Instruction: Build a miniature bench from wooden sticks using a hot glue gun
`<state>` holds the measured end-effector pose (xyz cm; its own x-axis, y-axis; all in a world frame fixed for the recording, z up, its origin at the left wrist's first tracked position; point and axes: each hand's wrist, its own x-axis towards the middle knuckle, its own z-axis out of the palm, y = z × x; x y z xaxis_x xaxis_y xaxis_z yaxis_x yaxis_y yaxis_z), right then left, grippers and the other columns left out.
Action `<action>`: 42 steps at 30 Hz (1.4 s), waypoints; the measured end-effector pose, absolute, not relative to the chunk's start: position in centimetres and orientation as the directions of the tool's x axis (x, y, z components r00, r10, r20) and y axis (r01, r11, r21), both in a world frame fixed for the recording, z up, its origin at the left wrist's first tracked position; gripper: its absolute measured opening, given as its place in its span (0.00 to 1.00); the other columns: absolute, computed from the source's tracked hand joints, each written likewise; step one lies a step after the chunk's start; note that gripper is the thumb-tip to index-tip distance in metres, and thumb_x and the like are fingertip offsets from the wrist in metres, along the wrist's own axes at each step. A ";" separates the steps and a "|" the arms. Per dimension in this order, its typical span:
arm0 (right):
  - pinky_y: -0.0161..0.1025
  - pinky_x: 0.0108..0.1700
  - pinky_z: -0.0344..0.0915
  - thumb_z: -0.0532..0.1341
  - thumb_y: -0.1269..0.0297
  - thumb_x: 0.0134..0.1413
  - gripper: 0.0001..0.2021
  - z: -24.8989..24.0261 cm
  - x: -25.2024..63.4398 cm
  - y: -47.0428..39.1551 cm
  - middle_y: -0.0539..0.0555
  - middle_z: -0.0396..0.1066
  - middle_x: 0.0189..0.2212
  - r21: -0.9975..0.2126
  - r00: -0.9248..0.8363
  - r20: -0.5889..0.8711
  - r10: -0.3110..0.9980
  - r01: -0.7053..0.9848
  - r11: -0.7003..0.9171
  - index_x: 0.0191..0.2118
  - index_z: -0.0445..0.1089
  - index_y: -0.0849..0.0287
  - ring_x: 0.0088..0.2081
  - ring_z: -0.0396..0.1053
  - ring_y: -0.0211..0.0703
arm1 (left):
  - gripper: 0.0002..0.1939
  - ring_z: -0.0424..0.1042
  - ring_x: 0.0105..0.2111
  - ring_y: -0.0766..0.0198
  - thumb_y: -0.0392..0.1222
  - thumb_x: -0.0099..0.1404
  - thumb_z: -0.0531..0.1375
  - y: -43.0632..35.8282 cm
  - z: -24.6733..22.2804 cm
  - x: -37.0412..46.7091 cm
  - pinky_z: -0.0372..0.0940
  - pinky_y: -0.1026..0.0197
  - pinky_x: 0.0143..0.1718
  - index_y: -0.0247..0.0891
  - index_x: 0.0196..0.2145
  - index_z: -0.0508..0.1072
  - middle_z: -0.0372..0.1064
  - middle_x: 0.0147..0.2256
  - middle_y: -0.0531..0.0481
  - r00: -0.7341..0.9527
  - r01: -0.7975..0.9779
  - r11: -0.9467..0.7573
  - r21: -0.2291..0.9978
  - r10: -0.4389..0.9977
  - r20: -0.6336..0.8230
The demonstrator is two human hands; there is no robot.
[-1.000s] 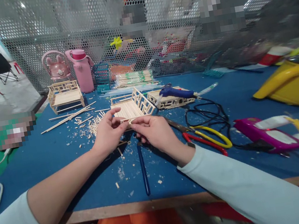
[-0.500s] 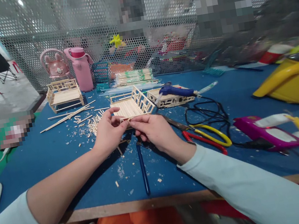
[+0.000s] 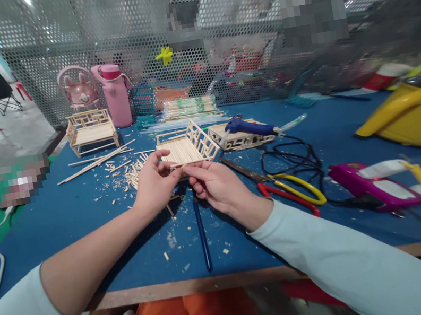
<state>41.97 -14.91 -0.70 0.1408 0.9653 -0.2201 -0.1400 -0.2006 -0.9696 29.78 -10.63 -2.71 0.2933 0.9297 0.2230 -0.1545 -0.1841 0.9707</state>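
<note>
A miniature bed-like frame of thin wooden sticks (image 3: 179, 152) stands tilted in front of me, with a slatted base and a lattice side on the right. My left hand (image 3: 155, 183) grips its near left corner, thumb and fingers closed on the edge. My right hand (image 3: 217, 186) pinches at the middle of the same near edge, fingertips almost touching the left thumb. Whatever small piece lies between the right fingertips is hidden. Just below the hands lies a blue-handled tool (image 3: 202, 234), its upper end in shadow.
Loose sticks (image 3: 94, 163) and cut bits (image 3: 136, 172) lie left. A finished-looking stick bench (image 3: 91, 131) and pink bottle (image 3: 116, 95) stand behind. Rightward are a blue glue gun (image 3: 249, 127) on another stick piece, scissors (image 3: 296, 186), a black cord (image 3: 291, 157) and a purple tool (image 3: 361, 189).
Both hands stay at the near edge of the stick frame. My right fingers have shifted slightly along it; the whole view has moved a little.
</note>
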 end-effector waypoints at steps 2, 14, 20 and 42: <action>0.29 0.16 0.50 0.59 0.63 0.50 0.06 -0.6 42.3 -15.9 0.42 0.58 0.15 -0.984 0.141 -0.132 0.981 0.098 -0.147 0.28 0.60 0.58 0.15 0.52 0.29 | 0.20 0.70 0.27 0.69 0.32 0.52 0.61 -10.6 -2.7 29.7 0.63 0.63 0.34 0.37 0.42 0.59 0.70 0.27 0.56 0.287 -0.140 -0.192 0.971 0.931 0.225; 0.59 0.60 0.52 0.53 0.61 0.57 0.24 -2.9 45.7 -24.3 0.61 0.56 0.61 -0.288 -0.369 0.069 0.927 0.882 0.373 0.58 0.61 0.61 0.62 0.51 0.55 | 0.19 0.69 0.26 0.69 0.35 0.51 0.61 -10.6 -2.8 29.7 0.62 0.63 0.31 0.36 0.41 0.61 0.70 0.25 0.56 0.265 -0.063 -0.234 0.970 0.933 0.242; 0.51 0.55 0.62 0.52 0.63 0.58 0.21 -2.0 47.2 -22.4 0.64 0.64 0.56 -0.229 -0.276 0.207 0.939 0.919 0.320 0.54 0.65 0.65 0.57 0.61 0.53 | 0.19 0.69 0.26 0.69 0.35 0.51 0.61 -10.7 -2.7 29.6 0.62 0.63 0.31 0.38 0.41 0.61 0.70 0.25 0.56 0.270 -0.066 -0.228 0.971 0.933 0.237; 0.41 0.45 0.57 0.60 0.73 0.50 0.19 1.6 44.6 -13.4 0.51 0.75 0.33 -0.305 -0.314 0.500 0.807 0.809 0.503 0.50 0.64 0.59 0.37 0.70 0.43 | 0.19 0.70 0.26 0.69 0.33 0.51 0.62 -10.7 -2.6 29.9 0.64 0.63 0.31 0.37 0.40 0.61 0.71 0.26 0.55 0.267 -0.137 -0.186 0.973 0.939 0.217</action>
<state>44.61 -13.39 1.61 -0.3138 0.8074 0.4996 0.8086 0.5031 -0.3051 29.85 -10.69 -2.59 0.2673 0.9389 0.2168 -0.1373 -0.1856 0.9730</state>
